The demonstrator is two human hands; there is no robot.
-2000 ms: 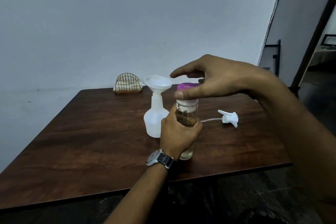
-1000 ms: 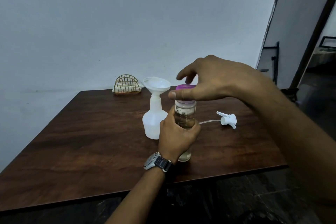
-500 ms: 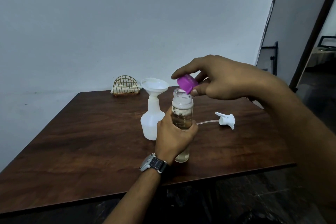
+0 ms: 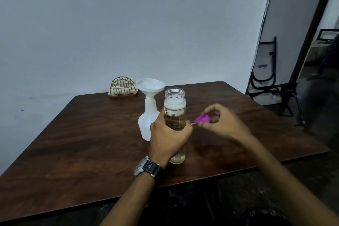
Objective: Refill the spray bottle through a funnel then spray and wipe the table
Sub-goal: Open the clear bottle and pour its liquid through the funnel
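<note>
A clear glass bottle (image 4: 175, 104) with pale liquid stands uncapped on the brown table (image 4: 82, 143). My left hand (image 4: 167, 138) is wrapped around its middle. My right hand (image 4: 220, 122) holds the bottle's purple cap (image 4: 202, 119) low over the table, just right of the bottle. Behind the bottle stands the white spray bottle (image 4: 146, 124) with a white funnel (image 4: 150, 86) seated in its neck. The sprayer head is hidden behind my right hand; only a bit of its thin tube (image 4: 192, 124) shows.
A gold wire napkin holder (image 4: 123, 86) with napkins stands at the table's back edge by the wall. A black folding stand (image 4: 269, 86) stands on the floor to the right. The table's near edge runs just in front of my wrists.
My right hand twisted the purple cap off the glass bottle, lifted it and carried it down to the right. The left hand kept its hold on the bottle.
</note>
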